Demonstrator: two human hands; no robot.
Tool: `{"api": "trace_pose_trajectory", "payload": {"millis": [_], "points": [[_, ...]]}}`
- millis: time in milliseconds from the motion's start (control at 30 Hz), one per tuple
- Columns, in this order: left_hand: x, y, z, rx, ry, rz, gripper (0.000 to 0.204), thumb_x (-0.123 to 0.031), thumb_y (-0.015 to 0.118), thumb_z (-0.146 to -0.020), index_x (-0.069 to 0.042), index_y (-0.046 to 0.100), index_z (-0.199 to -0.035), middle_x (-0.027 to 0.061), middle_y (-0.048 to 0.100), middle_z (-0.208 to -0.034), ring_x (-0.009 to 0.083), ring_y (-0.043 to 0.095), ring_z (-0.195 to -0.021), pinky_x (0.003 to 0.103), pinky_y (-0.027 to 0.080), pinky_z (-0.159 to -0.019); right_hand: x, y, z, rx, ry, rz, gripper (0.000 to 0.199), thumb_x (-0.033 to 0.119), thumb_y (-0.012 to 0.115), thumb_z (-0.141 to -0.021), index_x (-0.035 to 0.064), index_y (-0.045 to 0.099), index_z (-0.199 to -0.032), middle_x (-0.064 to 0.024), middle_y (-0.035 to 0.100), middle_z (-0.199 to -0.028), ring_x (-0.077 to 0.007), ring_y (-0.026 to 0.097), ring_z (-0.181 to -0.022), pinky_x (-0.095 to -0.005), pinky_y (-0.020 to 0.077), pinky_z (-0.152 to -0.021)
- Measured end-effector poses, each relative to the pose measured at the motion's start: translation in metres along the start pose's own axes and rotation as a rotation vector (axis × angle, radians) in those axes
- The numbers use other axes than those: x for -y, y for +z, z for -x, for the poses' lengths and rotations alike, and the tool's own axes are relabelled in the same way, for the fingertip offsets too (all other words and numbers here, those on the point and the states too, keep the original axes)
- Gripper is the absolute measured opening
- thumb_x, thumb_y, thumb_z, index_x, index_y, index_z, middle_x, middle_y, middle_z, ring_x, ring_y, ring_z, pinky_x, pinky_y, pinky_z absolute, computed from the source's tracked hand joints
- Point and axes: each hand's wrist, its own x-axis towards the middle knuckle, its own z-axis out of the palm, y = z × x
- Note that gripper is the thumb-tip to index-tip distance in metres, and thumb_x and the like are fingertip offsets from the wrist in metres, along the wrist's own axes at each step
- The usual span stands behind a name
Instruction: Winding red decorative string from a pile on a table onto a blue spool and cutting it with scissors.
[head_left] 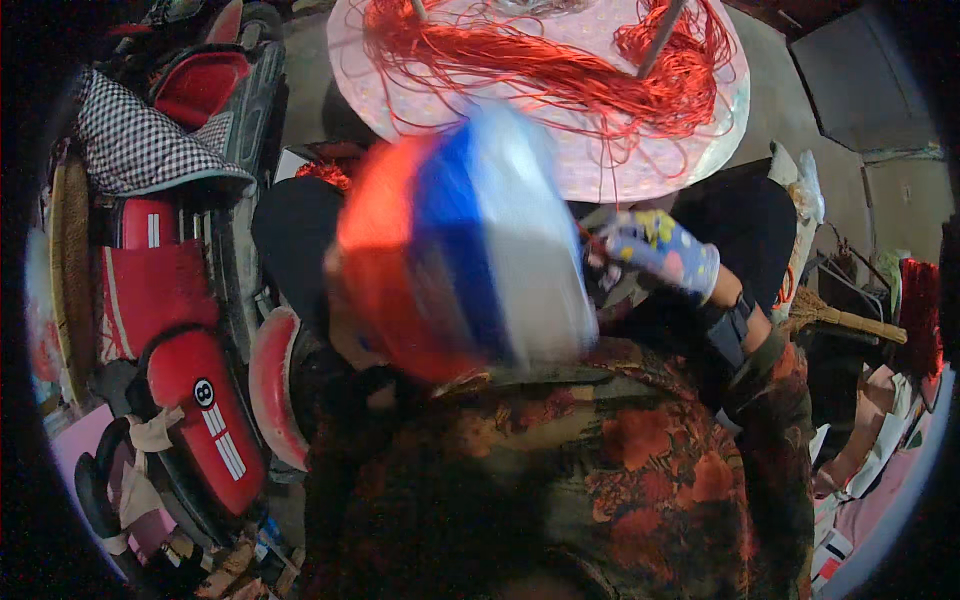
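A large, rounded thing with red, blue and white bands (pixel 450 240) fills the middle of the head view, smeared by motion. I cannot make out its kind. My right hand (pixel 660 252), in a pale patterned glove, is just right of it, its fingers closed around red cord. A thin red strand runs from there up to the table. Most of my left hand is hidden behind the banded thing; only a blurred skin-toned patch shows at its left edge. The loose red cord (pixel 520 65) lies in long loops around upright rods (pixel 662 40) on the table.
The round table (pixel 640 165) has a pink-and-white top. To my left stand a red-and-black vehicle (pixel 215 420), a checked cloth (pixel 150 145) and a red cloth (pixel 160 300). A straw broom (pixel 840 318) and a red bundle (pixel 918 310) are to my right.
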Motion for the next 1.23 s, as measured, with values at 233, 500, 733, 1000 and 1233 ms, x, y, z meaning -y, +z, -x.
{"api": "trace_pose_trajectory", "payload": {"millis": [233, 500, 733, 1000, 1233], "points": [[0.001, 0.0, -0.028, -0.464, 0.191, -1.1, 0.046, -0.028, 0.072, -0.08, -0.004, 0.056, -0.116, 0.0077, 0.064, -0.102, 0.0167, 0.063, -0.091, 0.034, 0.052, -0.082, 0.092, 0.014, 0.007, 0.121, -0.459, 0.846, 0.014, 0.02, 0.063, -0.088, 0.007, 0.066, -0.091, -0.0145, 0.065, -0.076, -0.032, 0.062, -0.068, -0.0358, 0.0482, -0.059], [0.001, 0.036, -0.036, 0.188, -0.409, -0.567, 0.05, -0.029, 0.081, -0.07, -0.004, 0.058, -0.107, 0.0027, 0.062, -0.096, 0.0109, 0.059, -0.087, 0.03, 0.05, -0.078, 0.071, -0.026, -0.029, 0.014, -0.21, 0.322, 0.023, 0.023, 0.072, -0.082, 0.002, 0.065, -0.084, -0.0062, 0.065, -0.079, -0.0139, 0.061, -0.075, -0.0288, 0.0479, -0.066], [-0.043, -0.011, -0.002, 0.158, 0.072, -0.148, 0.03, -0.027, 0.061, -0.089, -0.004, 0.058, -0.108, 0.0074, 0.061, -0.103, 0.0162, 0.061, -0.09, 0.034, 0.053, -0.073, 0.034, -0.018, -0.007, 0.111, 0.108, 0.176, 0.027, 0.029, 0.063, -0.091, 0.0023, 0.063, -0.093, -0.0066, 0.065, -0.082, -0.0156, 0.06, -0.073, -0.0302, 0.048, -0.064], [-0.012, 0.027, -0.027, -0.486, 0.136, -1.32, 0.044, -0.021, 0.077, -0.072, -0.003, 0.059, -0.109, 0.0037, 0.061, -0.096, 0.0109, 0.057, -0.087, 0.03, 0.049, -0.079, 0.139, 0.002, 0.024, 0.229, -0.383, 0.77, 0.017, 0.025, 0.062, -0.091, 0.0087, 0.066, -0.094, -0.0046, 0.064, -0.086, -0.0246, 0.063, -0.077, -0.0302, 0.0487, -0.066], [-0.006, 0.03, -0.025, 0.157, -0.255, -0.742, 0.047, -0.015, 0.071, -0.074, -0.006, 0.053, -0.118, 0.0025, 0.062, -0.098, 0.011, 0.059, -0.09, 0.027, 0.048, -0.083, 0.045, -0.04, -0.044, -0.04, -0.319, 0.234, 0.024, 0.03, 0.069, -0.088, 0.0071, 0.069, -0.097, -0.0063, 0.069, -0.087, -0.0117, 0.062, -0.081, -0.0274, 0.0503, -0.079]]}}
